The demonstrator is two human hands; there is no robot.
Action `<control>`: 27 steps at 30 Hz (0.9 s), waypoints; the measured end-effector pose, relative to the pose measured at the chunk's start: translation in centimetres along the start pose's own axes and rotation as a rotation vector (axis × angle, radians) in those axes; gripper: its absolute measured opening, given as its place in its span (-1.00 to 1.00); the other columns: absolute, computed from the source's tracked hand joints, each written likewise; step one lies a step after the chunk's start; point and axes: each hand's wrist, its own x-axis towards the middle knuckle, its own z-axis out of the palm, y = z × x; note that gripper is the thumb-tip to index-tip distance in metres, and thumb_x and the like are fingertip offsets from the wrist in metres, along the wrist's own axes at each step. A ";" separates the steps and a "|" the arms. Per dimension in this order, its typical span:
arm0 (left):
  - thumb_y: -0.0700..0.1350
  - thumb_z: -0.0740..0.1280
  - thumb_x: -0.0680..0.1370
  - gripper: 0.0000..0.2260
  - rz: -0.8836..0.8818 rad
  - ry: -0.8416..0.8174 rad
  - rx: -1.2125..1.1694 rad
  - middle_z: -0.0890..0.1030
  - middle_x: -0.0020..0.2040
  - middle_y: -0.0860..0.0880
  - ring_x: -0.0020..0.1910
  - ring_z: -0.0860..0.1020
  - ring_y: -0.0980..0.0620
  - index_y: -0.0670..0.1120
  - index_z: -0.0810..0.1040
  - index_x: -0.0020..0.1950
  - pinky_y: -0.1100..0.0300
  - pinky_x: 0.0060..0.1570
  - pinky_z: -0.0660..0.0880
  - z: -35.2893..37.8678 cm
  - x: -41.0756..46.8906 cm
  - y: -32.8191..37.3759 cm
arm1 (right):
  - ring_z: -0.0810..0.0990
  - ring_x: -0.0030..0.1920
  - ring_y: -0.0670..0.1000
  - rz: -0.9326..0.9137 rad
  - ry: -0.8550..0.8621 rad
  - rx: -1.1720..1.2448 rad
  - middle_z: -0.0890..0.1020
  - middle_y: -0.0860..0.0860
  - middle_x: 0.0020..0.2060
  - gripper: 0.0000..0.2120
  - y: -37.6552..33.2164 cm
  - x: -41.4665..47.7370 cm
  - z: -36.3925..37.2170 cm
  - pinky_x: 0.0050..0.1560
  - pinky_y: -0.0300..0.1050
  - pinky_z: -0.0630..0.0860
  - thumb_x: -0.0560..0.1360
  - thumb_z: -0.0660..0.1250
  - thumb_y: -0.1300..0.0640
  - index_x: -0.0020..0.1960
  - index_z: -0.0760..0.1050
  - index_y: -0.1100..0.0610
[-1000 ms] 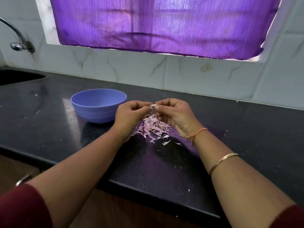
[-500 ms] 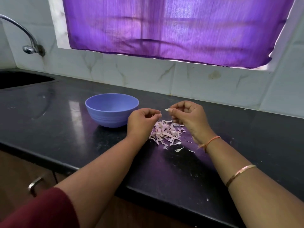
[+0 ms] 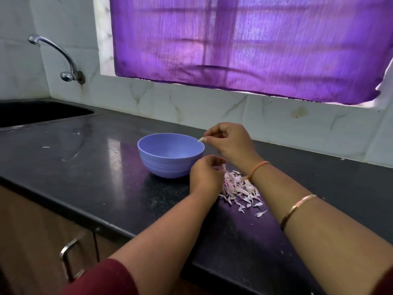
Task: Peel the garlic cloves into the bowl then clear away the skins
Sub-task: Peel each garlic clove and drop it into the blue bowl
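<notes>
The right hand [image 3: 229, 143] is hovering at the far right edge of the blue bowl [image 3: 165, 167], and it's pinching a peeled white garlic clove [image 3: 200, 140] between thumb and fingertips. The clove is poking out to the left, hanging just over the rim and not touching it. From where I'm standing I can't see inside the bowl well enough to say what's lying in it.

The left hand [image 3: 205, 175] is sitting lower and nearer, just beside the bowl's right wall, with its fingers curling inward. There's something pale at the fingertips, but I can't tell whether it's gripping a scrap of skin or nothing at all.

The garlic skins [image 3: 240, 188] are lying in a loose pinkish heap on the black countertop [image 3: 85, 167], right of the left hand and under the right wrist, with a few stray flakes trailing toward the near edge. The right arm is wearing an orange thread [image 3: 258, 167] at the wrist and a thin metal bangle [image 3: 297, 207] further up.

Off to the left the sink [image 3: 32, 113] is sitting dark in the corner with a curved tap [image 3: 61, 58] above it, and a purple curtain [image 3: 244, 43] is glowing over the window.
</notes>
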 end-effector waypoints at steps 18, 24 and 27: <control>-0.33 0.27 0.53 -0.80 -0.039 -0.029 -0.116 0.61 -0.23 -0.02 -0.26 0.58 0.00 -0.05 0.56 -0.14 0.04 -0.14 0.62 -0.1 0.1 -0.1 | 0.45 -0.41 0.03 0.474 -0.245 -0.339 0.53 0.11 -0.35 -0.82 2.4 -2.5 -6.8 -0.38 -0.17 0.45 0.45 0.41 0.14 -0.10 0.56 0.27; -0.33 0.27 0.54 -0.78 -0.043 -0.006 -0.118 0.63 -0.14 -0.06 -0.22 0.56 0.00 -0.02 0.57 -0.14 0.04 -0.10 0.57 -0.1 0.5 -0.2 | 0.51 -0.29 0.02 0.475 -0.460 -0.588 0.55 0.06 -0.22 -0.46 3.1 -4.4 -5.6 -0.29 -0.15 0.49 0.35 0.41 -0.23 0.05 0.56 0.22; -0.35 0.24 0.54 -0.76 -0.057 -0.039 -0.087 0.63 -0.03 -0.03 -0.08 0.58 0.04 -0.02 0.57 -0.05 0.10 0.01 0.56 -0.1 0.4 -0.3 | 0.56 -0.08 0.00 0.326 -0.420 -0.659 0.62 0.02 -0.05 -0.61 3.5 -4.5 -4.3 -0.06 -0.14 0.47 0.40 0.40 -0.15 0.04 0.59 0.12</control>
